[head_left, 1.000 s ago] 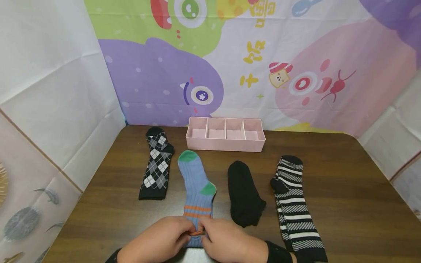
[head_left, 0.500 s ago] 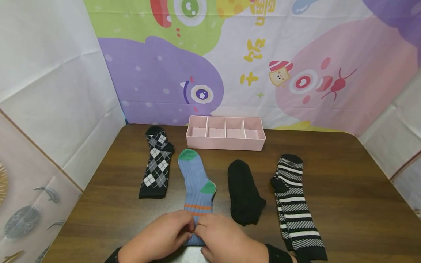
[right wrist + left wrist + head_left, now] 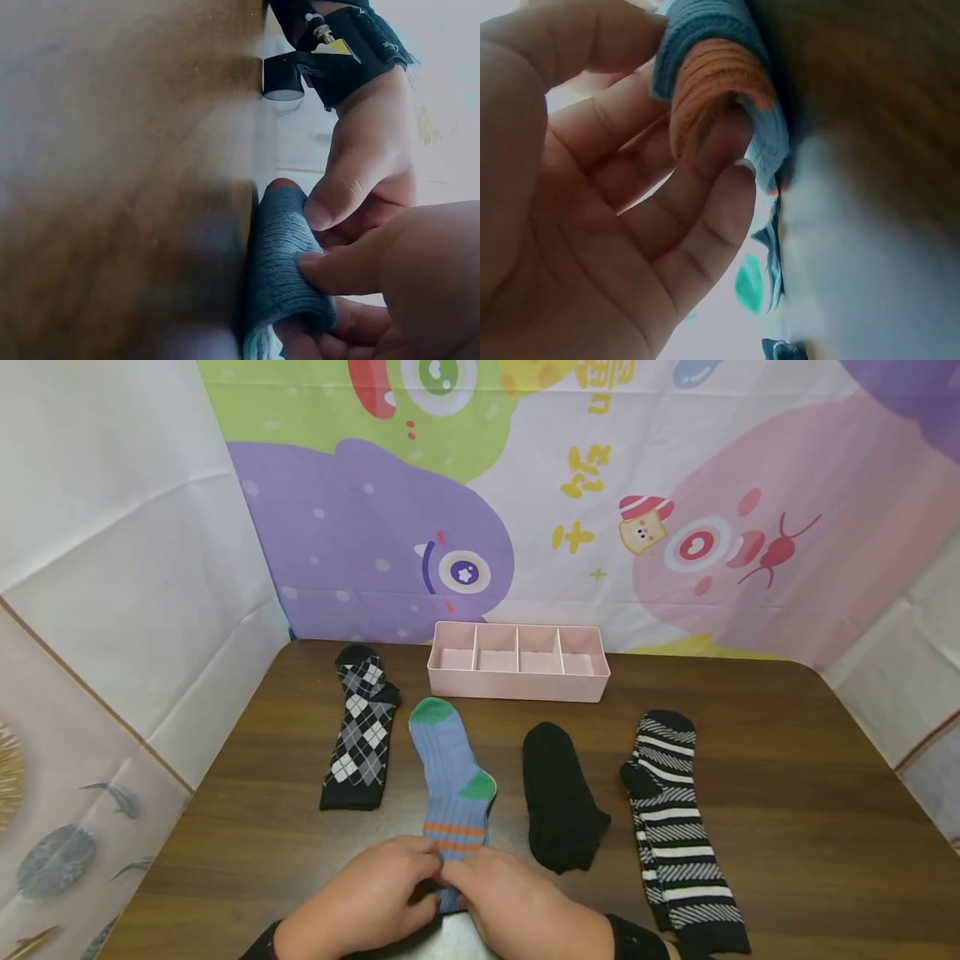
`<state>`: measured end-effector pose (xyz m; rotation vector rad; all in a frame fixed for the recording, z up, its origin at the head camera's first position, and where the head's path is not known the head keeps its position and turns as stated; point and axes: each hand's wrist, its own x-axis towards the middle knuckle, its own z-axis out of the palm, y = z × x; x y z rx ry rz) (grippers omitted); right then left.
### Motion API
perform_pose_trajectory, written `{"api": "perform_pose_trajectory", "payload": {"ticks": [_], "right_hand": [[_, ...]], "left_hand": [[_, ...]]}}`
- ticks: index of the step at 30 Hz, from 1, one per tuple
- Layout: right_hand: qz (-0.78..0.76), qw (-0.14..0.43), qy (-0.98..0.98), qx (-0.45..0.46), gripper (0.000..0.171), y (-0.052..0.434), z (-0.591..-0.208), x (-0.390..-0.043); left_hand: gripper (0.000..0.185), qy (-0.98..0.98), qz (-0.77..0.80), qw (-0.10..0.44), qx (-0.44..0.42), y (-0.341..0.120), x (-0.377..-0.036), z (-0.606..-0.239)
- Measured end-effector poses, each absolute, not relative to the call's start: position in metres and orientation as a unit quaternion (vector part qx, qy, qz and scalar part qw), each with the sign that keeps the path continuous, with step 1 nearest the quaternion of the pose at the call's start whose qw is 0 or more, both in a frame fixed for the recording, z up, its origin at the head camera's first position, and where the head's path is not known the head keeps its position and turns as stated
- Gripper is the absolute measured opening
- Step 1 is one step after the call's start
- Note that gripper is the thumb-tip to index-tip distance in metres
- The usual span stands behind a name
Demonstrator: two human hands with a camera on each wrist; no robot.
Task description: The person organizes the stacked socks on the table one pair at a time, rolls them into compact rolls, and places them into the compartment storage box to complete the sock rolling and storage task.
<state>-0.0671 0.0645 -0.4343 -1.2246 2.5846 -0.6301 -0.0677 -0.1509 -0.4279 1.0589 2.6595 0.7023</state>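
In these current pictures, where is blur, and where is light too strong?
Head view: blue sock fairly clear, pale sheen on the table near it; left wrist: table blurred, washed-out white behind the left hand; right wrist: table blurred, whitish glare upper right.

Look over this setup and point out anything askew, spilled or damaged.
The cartoon backdrop behind the table looks sideways: its monster faces have mouths beside their eyes. The blue sock is curled at its cuff, but the left hand and right hand hold it so. I see no spill or damage.

The table [image 3: 810,793] carries socks [image 3: 447,768] and a pink tray [image 3: 517,686].
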Motion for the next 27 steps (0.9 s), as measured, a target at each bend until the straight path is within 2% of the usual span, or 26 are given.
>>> {"api": "perform_pose_trajectory", "payload": {"ticks": [8, 13, 21, 27], "right_hand": [[-0.206, 0.090, 0.900, -0.373, 0.013, 0.0681, -0.4404, -0.0699], [-0.203, 0.076, 0.911, -0.352, 0.008, 0.0680, -0.4409, -0.0714], [-0.152, 0.020, 0.900, -0.409, 0.008, 0.0660, -0.4374, -0.0679], [-0.119, 0.027, 0.894, -0.432, 0.006, 0.0678, -0.4340, -0.0664]], "left_hand": [[0.018, 0.883, 0.268, 0.101, 0.371, -0.1546, -0.0681, -0.4252], [0.020, 0.888, 0.252, 0.112, 0.369, -0.1539, -0.0687, -0.4261], [0.017, 0.894, 0.248, 0.092, 0.361, -0.1532, -0.0676, -0.4278], [0.017, 0.894, 0.254, 0.097, 0.356, -0.1527, -0.0692, -0.4273]]}}
